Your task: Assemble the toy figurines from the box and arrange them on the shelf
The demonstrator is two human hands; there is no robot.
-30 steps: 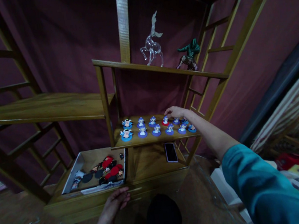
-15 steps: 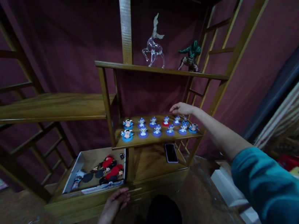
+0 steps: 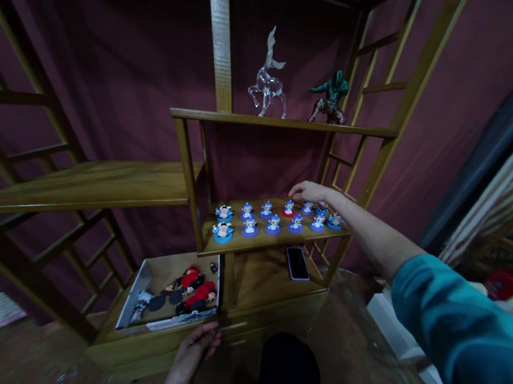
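Observation:
My right hand [image 3: 307, 191] reaches over the right part of the lower shelf [image 3: 267, 241], its fingers loosely bent and apart. The fingertips hang just above and behind a small figurine on a red base [image 3: 288, 209]; I see no grip on it. Beside it stands a figurine on a purple base [image 3: 306, 208], partly under the hand. Two rows of small figurines fill this shelf, with blue-based ones [image 3: 223, 233] at the left end. My left hand [image 3: 201, 341] hangs in front of the cabinet, fingers half curled and apart, with nothing visible in it.
An open cardboard box [image 3: 126, 300] at lower left holds several red and black figurines. A phone [image 3: 297, 263] lies below the figurine shelf. On the shelf above stand a clear glass deer [image 3: 265, 84] and a dark green figure [image 3: 332, 90]. White boxes [image 3: 392, 325] lie on the floor.
My right hand has lowered slightly toward the red-based figurine. The whole view has shifted a little; the figurines keep their places and my left hand stays nearly still.

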